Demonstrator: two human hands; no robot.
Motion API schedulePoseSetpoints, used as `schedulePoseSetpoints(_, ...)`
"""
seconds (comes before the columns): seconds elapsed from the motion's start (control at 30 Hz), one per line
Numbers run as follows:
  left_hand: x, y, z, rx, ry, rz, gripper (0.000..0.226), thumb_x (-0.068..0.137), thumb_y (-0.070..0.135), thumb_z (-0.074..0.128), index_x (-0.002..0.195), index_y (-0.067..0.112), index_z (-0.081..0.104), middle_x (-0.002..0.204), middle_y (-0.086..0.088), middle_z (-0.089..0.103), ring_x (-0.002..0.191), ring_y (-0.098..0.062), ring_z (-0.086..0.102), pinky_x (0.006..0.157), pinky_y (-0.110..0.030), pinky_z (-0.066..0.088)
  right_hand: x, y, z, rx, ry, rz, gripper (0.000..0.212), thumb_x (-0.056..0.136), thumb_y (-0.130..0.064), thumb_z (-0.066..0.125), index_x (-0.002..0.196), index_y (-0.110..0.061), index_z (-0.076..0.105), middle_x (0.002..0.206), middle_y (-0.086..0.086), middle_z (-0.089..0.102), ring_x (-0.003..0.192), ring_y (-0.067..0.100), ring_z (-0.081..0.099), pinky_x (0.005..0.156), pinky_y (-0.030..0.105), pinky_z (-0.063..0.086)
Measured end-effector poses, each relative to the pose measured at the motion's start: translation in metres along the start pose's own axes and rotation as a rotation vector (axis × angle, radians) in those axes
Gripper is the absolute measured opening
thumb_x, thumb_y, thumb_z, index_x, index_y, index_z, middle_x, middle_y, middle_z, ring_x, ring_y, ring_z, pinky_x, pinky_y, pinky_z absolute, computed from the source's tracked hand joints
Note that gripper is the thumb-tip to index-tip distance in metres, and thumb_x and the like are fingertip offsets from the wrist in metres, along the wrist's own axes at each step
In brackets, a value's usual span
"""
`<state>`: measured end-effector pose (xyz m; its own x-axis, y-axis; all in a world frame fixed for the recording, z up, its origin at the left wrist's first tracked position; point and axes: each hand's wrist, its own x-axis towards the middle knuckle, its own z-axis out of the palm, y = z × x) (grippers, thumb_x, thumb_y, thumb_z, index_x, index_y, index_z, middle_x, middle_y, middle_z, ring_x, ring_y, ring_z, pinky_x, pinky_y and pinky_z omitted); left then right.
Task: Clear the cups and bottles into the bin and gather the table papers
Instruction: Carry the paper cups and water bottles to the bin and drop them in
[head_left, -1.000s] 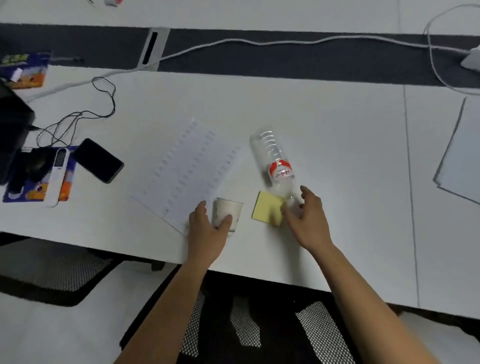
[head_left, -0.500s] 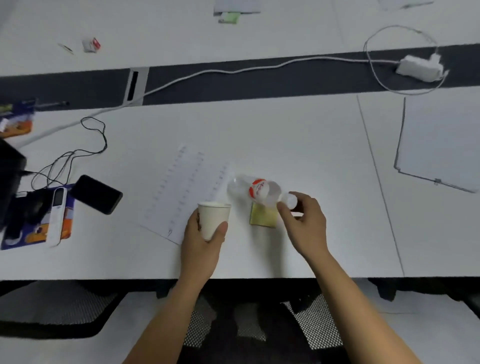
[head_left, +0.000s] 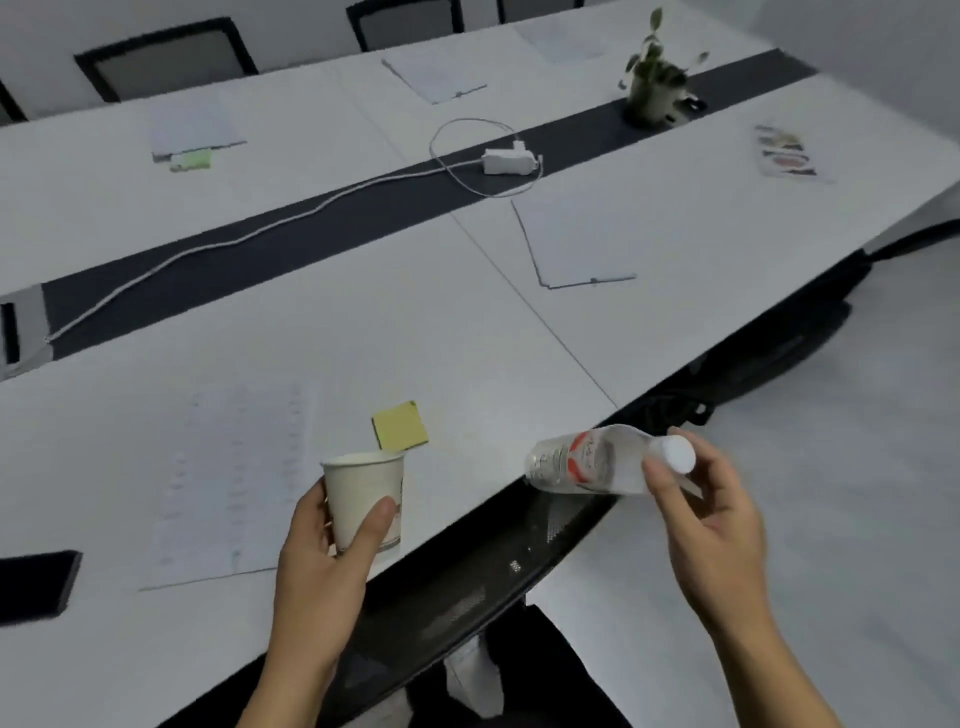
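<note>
Two containers are held: the left hand (head_left: 317, 577) grips an upright paper cup (head_left: 363, 499), contents hidden; the right hand (head_left: 711, 525) pinches a sideways clear bottle (head_left: 587, 462) over the table (head_left: 415, 322) edge.

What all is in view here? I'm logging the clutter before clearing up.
paper cup: one, white, over table's near edge
bottle: one, clear, red label, at table edge
sticky pad: one, yellow, behind cup
printed sheet: one, white, left of cup
plain sheets: four, white, right and far side
leaflet: one, multicoloured, far right
green note: one, by far-left sheet
phone: one, black, left edge
charger: one, white, on dark strip
plant: one, green, far strip
chairs: several, black, around table
table: one, white
left hand: one, grips cup
right hand: one, holds bottle
</note>
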<state>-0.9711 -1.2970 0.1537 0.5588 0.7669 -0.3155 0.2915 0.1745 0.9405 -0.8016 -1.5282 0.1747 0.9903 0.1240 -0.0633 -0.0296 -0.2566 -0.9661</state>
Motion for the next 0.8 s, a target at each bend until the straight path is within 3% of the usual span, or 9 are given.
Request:
schedulePoseSetpoints(0.1,0.002,0.004,0.044,0.026,-0.159,0.049,0.062,0.081,0.036,0.074,0.137,0.028,0.051,0.125,0.013,0.062,0.111,-0.003,0.060,0.085,-0.021,0.045,-0.024,0.007,-0.056,0.017,0.180,0.023,0.024,0.091,-0.024,0.069,0.113,-0.033,0.065,0.114,-0.011,0.069,0.098,-0.010,0.064,0.077,0.005,0.049)
schedulePoseSetpoints(0.23,-0.012,0.024,0.124,0.098,-0.388,0.151,0.051,0.086,0.026,0.074,0.132,0.031,0.052,0.120,0.018,0.061,0.098,0.013,0.060,0.079,-0.017,0.045,-0.051,0.021,-0.130,0.087,0.458,0.060,0.029,0.081,-0.039,0.069,0.110,-0.035,0.068,0.109,-0.009,0.072,0.102,0.010,0.068,0.090,0.023,0.056)
schedulePoseSetpoints(0.4,-0.055,0.042,0.237,0.227,-0.645,0.287,0.048,0.084,0.023,0.075,0.127,0.030,0.055,0.114,0.016,0.063,0.088,0.016,0.061,0.063,-0.004,0.046,-0.072,0.056,-0.217,0.178,0.721,0.080,0.030,0.085,-0.027,0.073,0.115,-0.031,0.067,0.116,-0.010,0.071,0.108,0.003,0.066,0.080,0.008,0.051)
schedulePoseSetpoints(0.5,-0.088,0.041,0.305,0.287,-0.751,0.346,0.050,0.083,0.021,0.076,0.128,0.028,0.056,0.112,0.014,0.066,0.088,0.014,0.062,0.065,-0.005,0.048,-0.071,0.086,-0.271,0.194,0.816,0.105,0.027,0.080,-0.032,0.076,0.106,-0.039,0.068,0.112,-0.014,0.071,0.108,0.006,0.066,0.080,0.010,0.052)
schedulePoseSetpoints(0.63,-0.129,0.033,0.399,0.319,-0.859,0.356,0.060,0.073,0.039,0.085,0.126,0.035,0.058,0.115,0.012,0.068,0.099,0.001,0.066,0.079,-0.024,0.054,-0.049,0.124,-0.352,0.183,0.881,0.126,0.027,0.083,-0.027,0.078,0.105,-0.040,0.069,0.113,-0.012,0.072,0.110,0.010,0.066,0.093,0.032,0.056)
schedulePoseSetpoints(0.7,-0.147,0.033,0.445,0.337,-0.900,0.368,0.059,0.075,0.036,0.085,0.127,0.035,0.057,0.115,0.011,0.068,0.099,0.001,0.066,0.074,-0.020,0.054,-0.031,0.136,-0.390,0.189,0.908,0.135,0.028,0.085,-0.023,0.078,0.108,-0.034,0.068,0.113,-0.009,0.072,0.110,0.011,0.067,0.095,0.038,0.055)
schedulePoseSetpoints(0.8,-0.167,0.040,0.496,0.328,-0.928,0.376,0.055,0.082,0.018,0.078,0.131,0.030,0.055,0.114,0.011,0.067,0.095,0.005,0.065,0.068,-0.009,0.050,-0.004,0.140,-0.433,0.202,0.906,0.147,0.029,0.084,-0.025,0.078,0.110,-0.033,0.067,0.113,-0.008,0.072,0.108,0.011,0.067,0.093,0.035,0.054)
